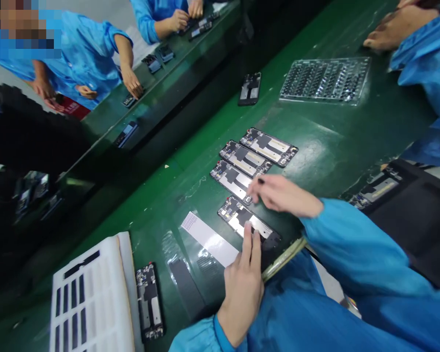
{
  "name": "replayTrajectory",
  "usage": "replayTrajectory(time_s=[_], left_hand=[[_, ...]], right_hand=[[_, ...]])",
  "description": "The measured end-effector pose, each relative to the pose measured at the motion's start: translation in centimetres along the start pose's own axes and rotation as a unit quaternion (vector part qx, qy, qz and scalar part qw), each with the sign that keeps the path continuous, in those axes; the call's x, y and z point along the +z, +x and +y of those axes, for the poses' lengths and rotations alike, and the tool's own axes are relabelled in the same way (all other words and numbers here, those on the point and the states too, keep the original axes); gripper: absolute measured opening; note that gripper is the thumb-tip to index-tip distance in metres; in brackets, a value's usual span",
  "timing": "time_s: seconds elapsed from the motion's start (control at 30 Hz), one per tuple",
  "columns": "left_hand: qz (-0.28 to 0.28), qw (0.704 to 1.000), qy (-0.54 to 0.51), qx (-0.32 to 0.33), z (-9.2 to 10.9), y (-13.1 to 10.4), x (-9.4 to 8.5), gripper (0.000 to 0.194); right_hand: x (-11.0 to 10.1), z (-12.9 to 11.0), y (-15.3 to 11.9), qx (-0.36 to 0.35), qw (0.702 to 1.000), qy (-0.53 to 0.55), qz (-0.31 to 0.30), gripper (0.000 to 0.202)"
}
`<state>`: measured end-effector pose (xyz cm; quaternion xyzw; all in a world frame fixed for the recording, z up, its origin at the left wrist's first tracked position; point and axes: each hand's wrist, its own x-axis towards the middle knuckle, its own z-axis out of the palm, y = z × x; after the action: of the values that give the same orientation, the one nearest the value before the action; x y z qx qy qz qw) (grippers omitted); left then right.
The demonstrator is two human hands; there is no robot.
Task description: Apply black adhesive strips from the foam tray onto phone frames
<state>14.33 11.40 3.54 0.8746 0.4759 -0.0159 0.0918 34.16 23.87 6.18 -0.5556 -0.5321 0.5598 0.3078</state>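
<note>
- The clear plastic blister tray (pixel 324 80), upper right of the frame, holds rows of small dark parts.
- The white foam tray (pixel 91 298), lower left, carries dark strips in its slots; a bare phone frame (pixel 149 300) lies just beside it.
- The left hand (pixel 242 288), fingers stretched flat and together, presses on the open phone chassis (pixel 247 222) at lower centre, gripping nothing.
- The right hand (pixel 282 195) hovers above it, fingertips pinched on a tiny dark piece.
- Three more chassis (pixel 254 159) lie in a row beyond.
- The green table (pixel 333 142) lies bare between that row and the blister tray; its near edge runs by the blue sleeves.
</note>
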Motion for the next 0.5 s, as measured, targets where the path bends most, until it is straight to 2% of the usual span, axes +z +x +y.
replayTrajectory(time_s=[0.03,0.1,0.17,0.2,0.27,0.33,0.4,0.43,0.5], left_hand=[[0.024,0.999,-0.044,-0.016,-0.8,-0.7,-0.2,0.085],[0.097,0.986,-0.114,-0.073,-2.8,-2.1,-0.7,0.072],[0.162,0.967,-0.137,-0.145,-4.9,-3.6,-1.0,0.059],[0.187,0.955,-0.142,-0.180,-5.9,-4.4,-1.1,0.053],[0.220,0.920,-0.165,-0.280,-7.5,-6.2,-0.8,0.048],[0.237,0.872,-0.204,-0.377,-8.5,-8.1,-0.2,0.055],[0.249,0.837,-0.229,-0.429,-8.9,-9.7,0.7,0.060],[0.253,0.831,-0.229,-0.439,-8.9,-10.3,1.1,0.058],[0.257,0.843,-0.211,-0.423,-8.8,-10.7,1.7,0.050]], right_hand=[[0.8,0.1,-1.2,-0.016,0.988,-0.151,0.002,0.024],[2.7,0.7,-3.2,-0.007,0.917,-0.399,0.002,0.027],[4.1,1.6,-4.4,0.015,0.849,-0.527,-0.027,0.025],[4.4,2.1,-4.6,0.018,0.830,-0.555,-0.049,0.024],[4.4,2.6,-4.5,0.005,0.818,-0.567,-0.091,0.023],[3.8,2.4,-3.9,-0.011,0.822,-0.555,-0.126,0.024],[3.1,1.4,-2.6,-0.031,0.826,-0.541,-0.153,0.024],[3.0,0.6,-1.5,-0.046,0.826,-0.538,-0.160,0.024],[3.3,-1.6,1.6,-0.080,0.833,-0.525,-0.155,0.022]])
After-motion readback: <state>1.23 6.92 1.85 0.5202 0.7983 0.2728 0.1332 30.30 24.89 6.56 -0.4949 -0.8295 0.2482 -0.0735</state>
